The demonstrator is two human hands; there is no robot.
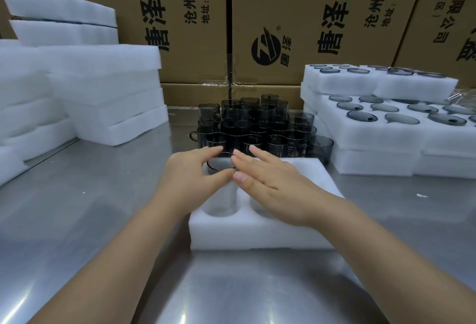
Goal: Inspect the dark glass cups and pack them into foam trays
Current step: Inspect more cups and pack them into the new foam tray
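Observation:
A white foam tray (257, 233) lies on the steel table in front of me, with round pockets. One dark glass cup (221, 164) sits in its far left pocket, only the rim showing. My left hand (190, 176) has its thumb and fingers curved round that rim. My right hand (270, 182) lies flat with straight fingers over the tray, its fingertips at the cup's right edge. Behind the tray stands a stacked cluster of several dark glass cups (257, 127). Two near pockets of the tray hold nothing.
Stacks of blank foam trays (103, 91) rise at the left. Filled foam trays (386, 127) with cup rims showing are stacked at the right. Printed cardboard cartons (283, 27) wall off the back. The steel table (231, 292) shows bare near me.

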